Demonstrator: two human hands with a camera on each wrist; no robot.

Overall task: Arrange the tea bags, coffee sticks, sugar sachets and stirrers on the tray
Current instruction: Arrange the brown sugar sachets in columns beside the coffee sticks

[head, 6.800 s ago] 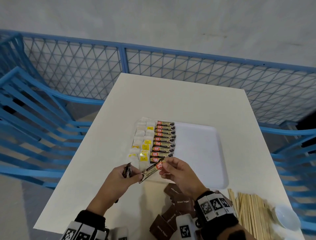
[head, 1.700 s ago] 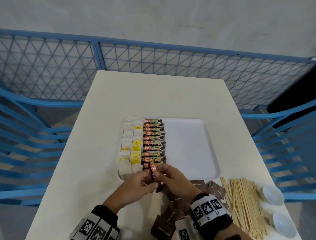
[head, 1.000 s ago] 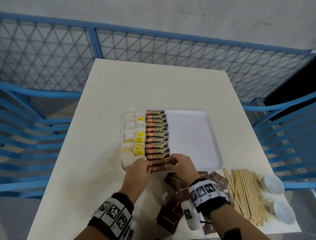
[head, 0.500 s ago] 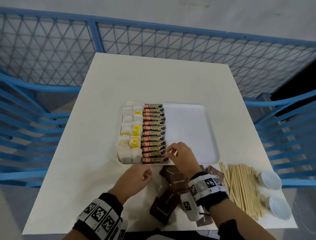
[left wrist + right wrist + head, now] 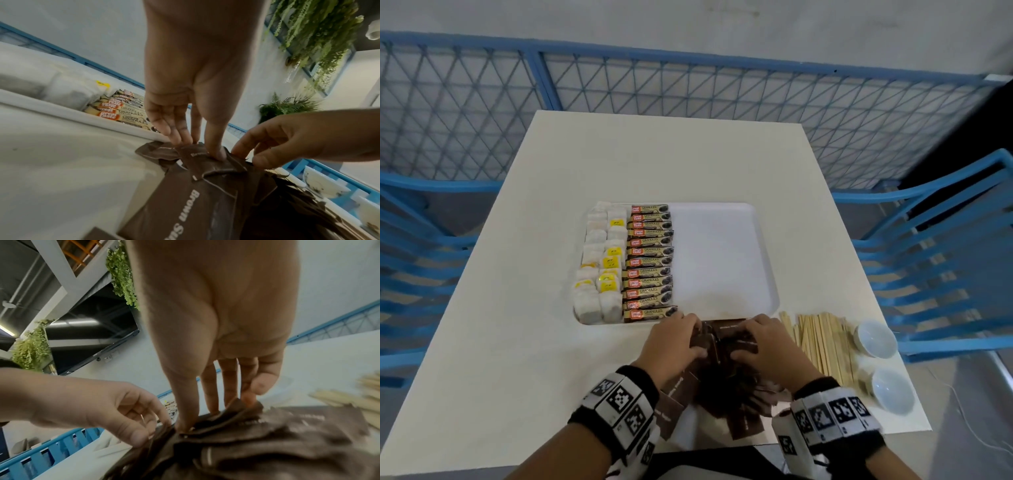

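Against the near edge of the white tray (image 5: 717, 260) lies a loose pile of brown sugar sachets (image 5: 726, 394), and both hands are on it. My left hand (image 5: 697, 337) pinches one sachet (image 5: 205, 164) between thumb and fingers. My right hand (image 5: 744, 339) pinches another sachet (image 5: 226, 417) the same way. On the tray, tea bags (image 5: 599, 267) fill the left side and a column of coffee sticks (image 5: 650, 263) lies beside them. Wooden stirrers (image 5: 822, 342) lie on the table right of my hands.
Two small white bowls (image 5: 875, 337) (image 5: 893, 394) stand at the table's right front corner, past the stirrers. The tray's right half is bare. Blue chairs flank the table, and a blue mesh fence runs behind it.
My right hand has left the coffee sticks on the tray and my left hand has come forward. Both now grip sachets in the pile. The last coffee stick lies in its column.
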